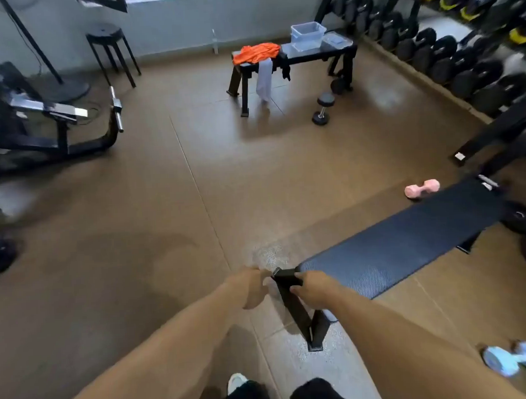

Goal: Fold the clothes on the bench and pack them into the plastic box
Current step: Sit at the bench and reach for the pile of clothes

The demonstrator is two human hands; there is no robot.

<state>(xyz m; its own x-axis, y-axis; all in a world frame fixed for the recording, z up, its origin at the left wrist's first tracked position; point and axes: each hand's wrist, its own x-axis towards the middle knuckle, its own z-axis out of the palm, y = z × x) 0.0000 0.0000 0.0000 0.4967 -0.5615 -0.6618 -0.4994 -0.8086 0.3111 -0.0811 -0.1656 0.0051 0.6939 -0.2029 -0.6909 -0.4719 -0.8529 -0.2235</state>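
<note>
Across the room stands a black bench [315, 54]. On its left end lies a crumpled orange garment [256, 52]; a white cloth [265, 78] and a dark item [285, 68] hang over its front edge. A clear plastic box [307, 34] sits on the bench, with its lid [337, 41] flat to the right. Both hands are far from these, at the near end of a second, padded bench [402, 238]. My right hand [312, 289] grips that bench's black metal end bar [284, 278]. My left hand [252, 285] is curled just left of the bar; whether it touches it is unclear.
A black dumbbell [322, 107] lies on the brown floor by the far bench. A pink dumbbell [421, 188] and a blue one [515, 357] lie near the padded bench. Dumbbell racks [448, 46] line the right wall. A weight machine [41, 118] and a black stool [110, 52] stand at left.
</note>
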